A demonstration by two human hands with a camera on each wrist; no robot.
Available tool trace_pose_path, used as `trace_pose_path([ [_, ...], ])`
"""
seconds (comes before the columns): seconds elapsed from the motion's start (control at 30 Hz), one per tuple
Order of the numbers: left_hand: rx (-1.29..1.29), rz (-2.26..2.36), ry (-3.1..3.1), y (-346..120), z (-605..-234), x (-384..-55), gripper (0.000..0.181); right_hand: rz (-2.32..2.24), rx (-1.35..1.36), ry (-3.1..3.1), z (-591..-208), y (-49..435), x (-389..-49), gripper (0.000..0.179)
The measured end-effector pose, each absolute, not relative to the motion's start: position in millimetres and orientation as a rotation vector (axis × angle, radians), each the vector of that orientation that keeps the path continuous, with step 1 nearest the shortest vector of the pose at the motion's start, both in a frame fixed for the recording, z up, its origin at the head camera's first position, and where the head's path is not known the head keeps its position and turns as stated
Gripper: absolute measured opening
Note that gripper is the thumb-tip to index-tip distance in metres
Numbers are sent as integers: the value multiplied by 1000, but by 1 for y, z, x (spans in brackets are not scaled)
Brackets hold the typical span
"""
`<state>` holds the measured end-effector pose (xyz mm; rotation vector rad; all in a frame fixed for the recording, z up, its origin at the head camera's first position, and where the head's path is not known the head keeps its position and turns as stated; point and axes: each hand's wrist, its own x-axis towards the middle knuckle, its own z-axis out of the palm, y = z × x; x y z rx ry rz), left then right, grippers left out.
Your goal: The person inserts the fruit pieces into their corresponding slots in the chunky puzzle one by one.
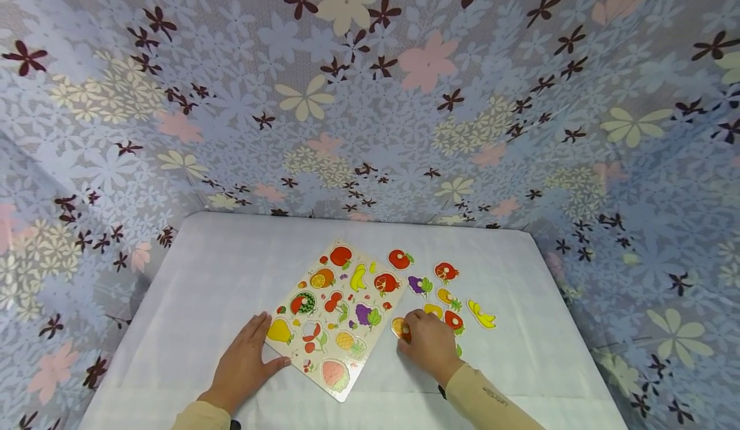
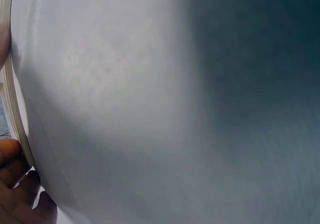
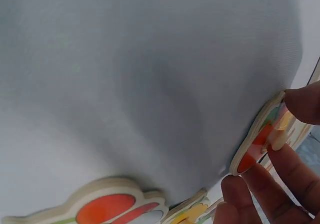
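Observation:
A flat fruit puzzle board (image 1: 320,378) lies at an angle on the white table. My left hand (image 1: 243,359) rests at its left corner, fingers along one edge and thumb along the other; in the left wrist view the fingers (image 2: 17,184) lie by the board's edge. My right hand (image 1: 430,343), just right of the board, pinches an orange puzzle piece (image 1: 401,328) with thumb and fingertips. In the right wrist view this piece (image 3: 255,146) is tipped on edge. A watermelon piece (image 1: 303,303) with a knob sits on the board.
Loose knobbed pieces lie to the right: an apple (image 1: 400,259), pomegranate (image 1: 446,272), grapes (image 1: 417,285), pineapple (image 1: 448,298), strawberry (image 1: 453,321) and banana (image 1: 481,314). A yellow piece (image 1: 433,310) is partly behind my right hand. Floral cloth (image 1: 370,128) walls surround the table.

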<state>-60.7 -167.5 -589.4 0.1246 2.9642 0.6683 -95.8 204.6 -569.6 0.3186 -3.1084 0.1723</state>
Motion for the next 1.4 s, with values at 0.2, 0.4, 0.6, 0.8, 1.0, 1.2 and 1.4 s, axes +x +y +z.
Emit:
trace_pose_path([
  [0.2,125,674,2964,-168,-592,-61,106,189,411,-3052,-569,206,-99,38],
  [0.4,141,685,2968,-169,-590,-61,106,249,471,-3034,-564,212,-105,35],
  [0.6,132,678,2968,-170,-589,-62,105,358,540,-3026,-550,218,-119,36],
  [0.8,127,686,2967,-170,-589,-62,105,380,690,-3018,-538,218,-137,34],
  [1.0,118,694,2949,-170,-591,-61,105,454,852,-3014,-534,207,-155,28],
  [1.2,118,697,2952,-170,-593,-61,104,515,961,-3008,-538,188,-173,24],
  [1.4,112,689,2958,-172,-595,-61,104,577,1032,-3013,-541,163,-193,24],
])
